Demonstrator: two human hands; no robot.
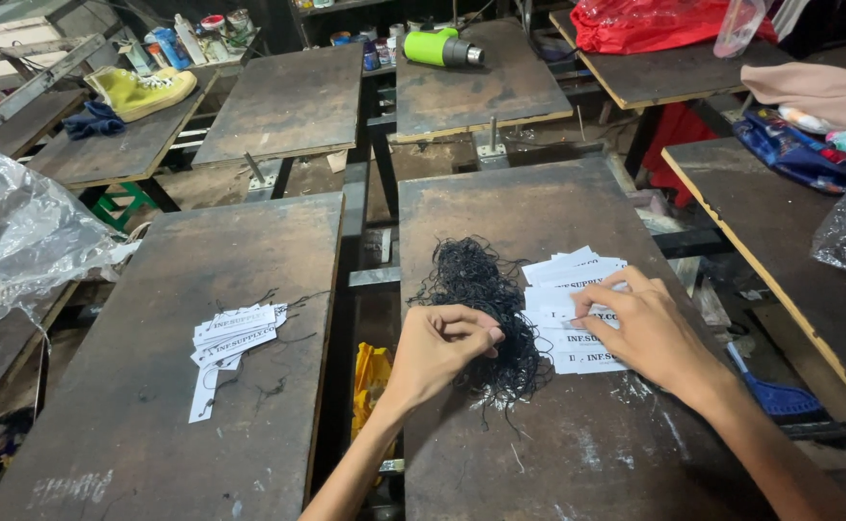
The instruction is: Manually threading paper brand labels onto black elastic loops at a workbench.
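Seen from the head camera, two bare hands work on one dark, worn wooden board (539,434). The left hand (442,342) rests on one tangled heap of black strings (481,309) in the middle of that board, fingers curled and pinched together at the tips, apparently nipping a strand, though the strand itself is too fine to make out. The right hand (640,323) lies just beside the heap, on one fanned stack of white paper tags (568,280); its fingers are bent, pressing and pinching the top tag. The tags overlap too much to count.

A second, smaller pile of white tags with black strings attached (235,333) lies on the neighbouring board (182,425) to the left, well apart from both hands. In all, seven boards can be counted, with another partly hidden at the far left.

One lime-green heat gun (442,46) lies on a far board, one yellow high-top shoe (143,90) on another, with one dark blue cloth (93,121) beside it. Clear plastic sheeting (18,241) bulges at the left edge, one red plastic bag (654,24) sits at the top right, and one yellow scrap (373,381) shows in the gap between the two near boards
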